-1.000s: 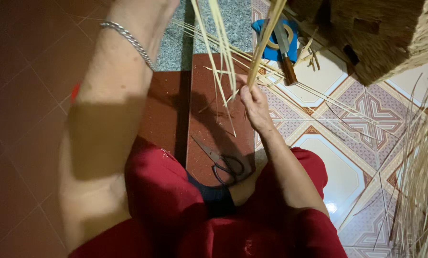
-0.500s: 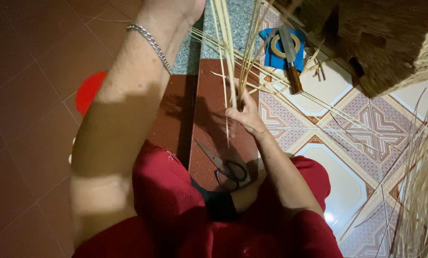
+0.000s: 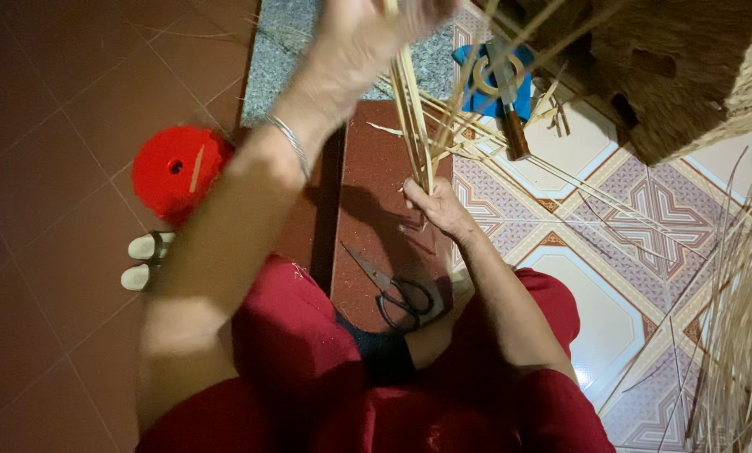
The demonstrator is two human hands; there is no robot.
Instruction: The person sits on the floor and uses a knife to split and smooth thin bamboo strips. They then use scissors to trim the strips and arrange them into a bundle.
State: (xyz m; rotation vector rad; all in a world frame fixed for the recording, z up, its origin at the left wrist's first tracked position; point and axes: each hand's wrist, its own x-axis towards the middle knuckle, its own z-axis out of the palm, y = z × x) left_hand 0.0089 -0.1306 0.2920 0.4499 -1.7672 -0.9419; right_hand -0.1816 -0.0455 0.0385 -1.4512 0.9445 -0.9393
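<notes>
The right hand (image 3: pixel 436 205) is closed around the lower end of a bundle of pale strips (image 3: pixel 414 126), pinching them just above the dark red board (image 3: pixel 376 210). The left hand (image 3: pixel 368 38) is raised near the top of the view and blurred; it seems to close on the upper part of the same strips, though how firm that hold is I cannot tell. A bracelet (image 3: pixel 290 144) sits on that wrist.

The strips stand nearly upright between the two hands, with loose ends fanning right over the patterned tiles (image 3: pixel 644 210).

Scissors (image 3: pixel 393 289) lie on the board near the knees, blades toward the right hand. Beyond them lie a knife (image 3: pixel 510 101) on a blue pad (image 3: pixel 493 80), a woven basket (image 3: pixel 686 67) at the upper right, and a heap of dry fibre (image 3: pixel 745 319) along the right edge. A red stool (image 3: pixel 174 168) and a sandal (image 3: pixel 145 260) sit to the left.

The risks, as I judge them: thin strips could slide through the lower grip and scatter, or kink and split if bent sharply (they look dry) — and the scissors lie close to the legs.
</notes>
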